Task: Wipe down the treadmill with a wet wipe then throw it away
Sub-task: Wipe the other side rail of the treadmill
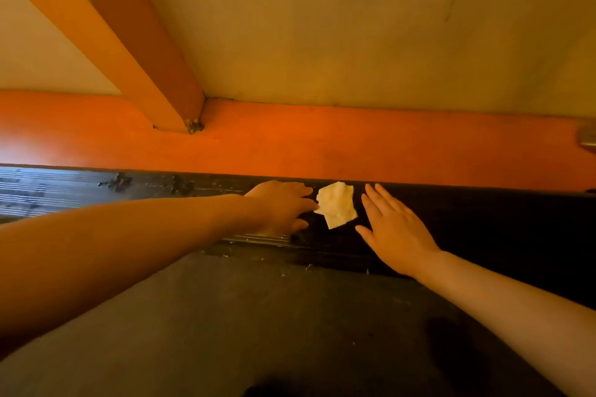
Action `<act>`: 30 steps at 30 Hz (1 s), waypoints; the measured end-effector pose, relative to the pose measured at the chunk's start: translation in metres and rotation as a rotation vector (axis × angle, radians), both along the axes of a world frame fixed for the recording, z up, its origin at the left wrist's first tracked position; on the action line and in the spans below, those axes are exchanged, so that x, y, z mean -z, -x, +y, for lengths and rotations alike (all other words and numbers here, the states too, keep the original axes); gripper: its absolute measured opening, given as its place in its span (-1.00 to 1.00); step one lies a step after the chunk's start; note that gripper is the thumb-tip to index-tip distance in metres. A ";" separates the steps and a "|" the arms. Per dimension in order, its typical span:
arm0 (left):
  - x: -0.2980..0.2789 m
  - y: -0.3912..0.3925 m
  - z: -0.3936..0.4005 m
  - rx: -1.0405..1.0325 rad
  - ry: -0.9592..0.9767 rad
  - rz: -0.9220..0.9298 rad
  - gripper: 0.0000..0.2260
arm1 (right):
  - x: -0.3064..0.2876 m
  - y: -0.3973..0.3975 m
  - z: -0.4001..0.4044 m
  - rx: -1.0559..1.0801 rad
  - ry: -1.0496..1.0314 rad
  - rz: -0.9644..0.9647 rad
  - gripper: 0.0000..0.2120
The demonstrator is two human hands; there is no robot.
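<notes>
My left hand point(280, 206) reached across the ribbed black side rail of the treadmill point(64, 190), fingers loosely extended and a little apart, the tips of two of them touching the near-left edge of the crumpled white wet wipe point(337, 205). No curl round it, nothing pinched that I could see. My right hand point(395, 235) lay flat, fingers straight and close together, thumb spread, just right of the wipe and not touching it. Whether the palm pressed the rail or hovered, I couldn't tell.

The wipe sat on the rail between my two sets of fingertips, just short of the orange frame bar point(322, 145) beyond them. It was loose, held by neither hand.

Progress, as I judged it: mid-wipe at best. Left of my left fingers the rail carried dark clumps of grime point(117, 182) and pale specks, so that stretch looked undone. Right of my right fingers the rail looked darker and cleaner, maybe wiped, maybe only shadow. The grey running belt point(258, 316), nearer than both hands, showed specks along its far edge.

Left to do: regrip the wipe, cover the dirty stretch, then bin it. No bin in view.
</notes>
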State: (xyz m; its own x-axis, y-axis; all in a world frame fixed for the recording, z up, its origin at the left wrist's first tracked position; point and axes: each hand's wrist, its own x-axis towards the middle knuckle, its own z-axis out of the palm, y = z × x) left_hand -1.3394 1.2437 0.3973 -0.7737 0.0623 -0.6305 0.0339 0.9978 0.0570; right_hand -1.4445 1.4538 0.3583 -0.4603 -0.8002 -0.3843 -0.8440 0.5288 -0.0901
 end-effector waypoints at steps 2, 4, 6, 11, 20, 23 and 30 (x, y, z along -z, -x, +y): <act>0.006 -0.010 0.001 0.016 -0.043 0.065 -0.52 | 0.007 -0.012 0.004 0.058 0.017 0.017 -0.36; 0.015 -0.015 0.003 -0.031 -0.091 0.164 -0.52 | 0.012 -0.022 0.005 0.108 0.053 0.032 -0.37; 0.026 -0.016 0.007 -0.143 -0.152 0.272 -0.52 | 0.016 -0.032 0.003 0.144 0.096 0.043 -0.38; 0.056 -0.004 0.023 -0.363 -0.350 0.539 -0.54 | 0.036 -0.038 0.006 0.243 0.179 0.106 -0.48; 0.088 0.019 0.017 -0.154 -0.455 0.576 -0.58 | 0.055 -0.039 0.014 0.275 0.249 0.190 -0.46; 0.098 0.015 0.019 -0.113 -0.420 0.638 -0.60 | 0.060 -0.041 0.015 0.295 0.287 0.168 -0.45; 0.105 0.011 0.030 -0.128 -0.412 0.698 -0.58 | 0.064 -0.040 0.017 0.288 0.332 0.145 -0.46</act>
